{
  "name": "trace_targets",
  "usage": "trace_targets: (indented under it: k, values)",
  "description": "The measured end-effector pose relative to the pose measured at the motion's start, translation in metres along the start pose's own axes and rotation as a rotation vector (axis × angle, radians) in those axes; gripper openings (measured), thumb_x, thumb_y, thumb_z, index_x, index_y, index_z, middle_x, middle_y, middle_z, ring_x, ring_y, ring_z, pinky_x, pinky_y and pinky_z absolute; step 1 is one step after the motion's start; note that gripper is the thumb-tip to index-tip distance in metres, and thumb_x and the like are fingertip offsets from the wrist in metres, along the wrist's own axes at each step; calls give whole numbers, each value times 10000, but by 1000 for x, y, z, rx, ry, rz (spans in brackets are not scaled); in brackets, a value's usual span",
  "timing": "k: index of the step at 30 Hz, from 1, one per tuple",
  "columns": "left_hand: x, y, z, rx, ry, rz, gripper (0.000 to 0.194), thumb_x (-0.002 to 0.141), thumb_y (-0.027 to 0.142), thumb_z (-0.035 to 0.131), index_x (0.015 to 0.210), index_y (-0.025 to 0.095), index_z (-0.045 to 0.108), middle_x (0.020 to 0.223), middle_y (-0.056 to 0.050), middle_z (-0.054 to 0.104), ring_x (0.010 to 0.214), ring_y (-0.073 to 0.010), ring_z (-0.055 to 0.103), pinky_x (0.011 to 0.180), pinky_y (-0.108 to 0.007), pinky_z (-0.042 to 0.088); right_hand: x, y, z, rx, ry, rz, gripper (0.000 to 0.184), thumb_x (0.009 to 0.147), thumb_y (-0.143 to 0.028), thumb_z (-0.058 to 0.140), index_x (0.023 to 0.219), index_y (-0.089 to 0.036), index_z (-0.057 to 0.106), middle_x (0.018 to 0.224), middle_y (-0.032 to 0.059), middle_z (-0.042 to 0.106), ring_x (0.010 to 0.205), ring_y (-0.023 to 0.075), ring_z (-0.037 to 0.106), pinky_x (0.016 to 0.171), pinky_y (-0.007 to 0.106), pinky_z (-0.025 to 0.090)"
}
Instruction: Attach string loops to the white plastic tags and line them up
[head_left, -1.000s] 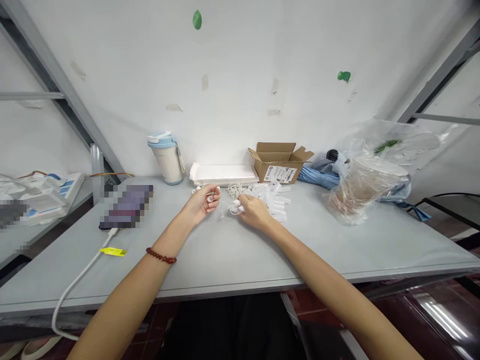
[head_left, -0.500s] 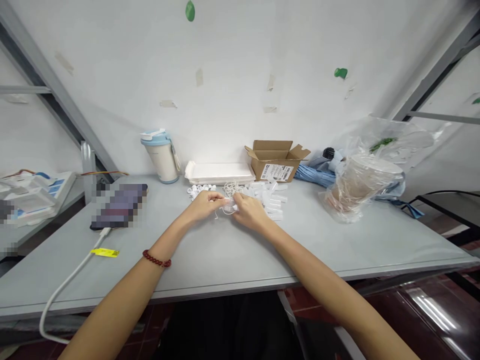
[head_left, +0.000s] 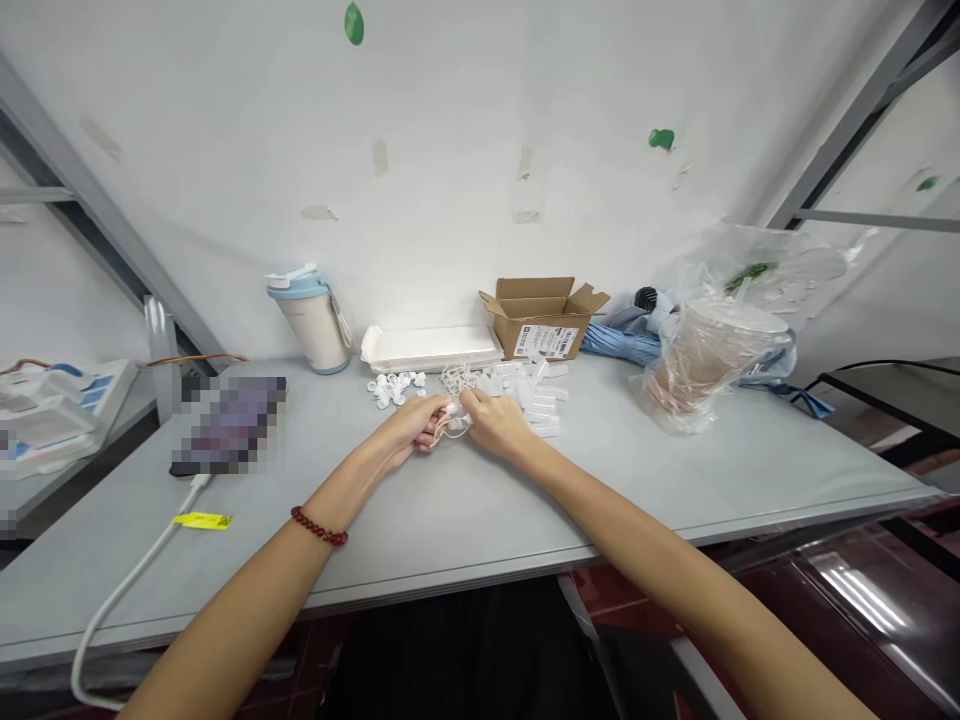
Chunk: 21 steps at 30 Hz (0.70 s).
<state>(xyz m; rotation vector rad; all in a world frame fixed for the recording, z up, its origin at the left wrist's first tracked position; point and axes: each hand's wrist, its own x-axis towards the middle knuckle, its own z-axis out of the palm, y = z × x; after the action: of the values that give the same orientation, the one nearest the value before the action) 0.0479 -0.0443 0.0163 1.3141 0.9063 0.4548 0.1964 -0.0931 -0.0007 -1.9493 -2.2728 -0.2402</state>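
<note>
Pinching a small white plastic piece (head_left: pixel 451 408), the left hand (head_left: pixel 415 425) sits beside the closed right hand (head_left: pixel 496 422), thin cream cord (head_left: pixel 452 435) looping below.

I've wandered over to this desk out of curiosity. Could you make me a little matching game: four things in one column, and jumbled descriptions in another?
Things:
1. Small white caps
2. Cardboard box
3. Tumbler
4. Beaded bracelet

Descriptions:
A. Cream body with a light blue top
B. Dark red, worn on an arm
C. Standing with its flaps open
D. Lying in a loose cluster just beyond the left hand

Right pairs: 1-D, 2-C, 3-A, 4-B.
</note>
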Motion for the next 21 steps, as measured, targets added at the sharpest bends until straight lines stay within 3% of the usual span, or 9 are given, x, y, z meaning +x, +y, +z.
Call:
trace_targets:
  k: [5,11,15,21]
  values:
    - [-3,3,0,119,72,48,342,787,360,496,530,182,357,477,74,281,367,-31,219,385,-186,171,1,-2,1,8,-8,28,314,814,-115,401,1103,-187,500,1110,91,633,847,219,634,616,281,395]
    - [-3,2,-7,223,41,156,282,778,389,536,626,186,412,549,64,391,407,-46,292,394,-181,222,2,1,0,7,-23,60,320,814,-131,419,1120,-188,491,1117,91,631,870,233,640,641,292,413]
    - [3,-5,-4,293,82,226,290,765,356,520,568,187,389,495,67,364,414,-60,300,406,-194,242,0,2,1,2,-41,40,323,805,-133,432,1116,-185,496,1104,98,634,881,251,641,634,302,422]
    - [3,-4,3,252,166,135,386,798,389,448,485,198,325,423,58,302,379,-64,236,398,-220,183,0,-2,-1,-2,-81,46,312,821,-120,422,1120,-171,495,1096,133,629,899,254,635,655,306,433]
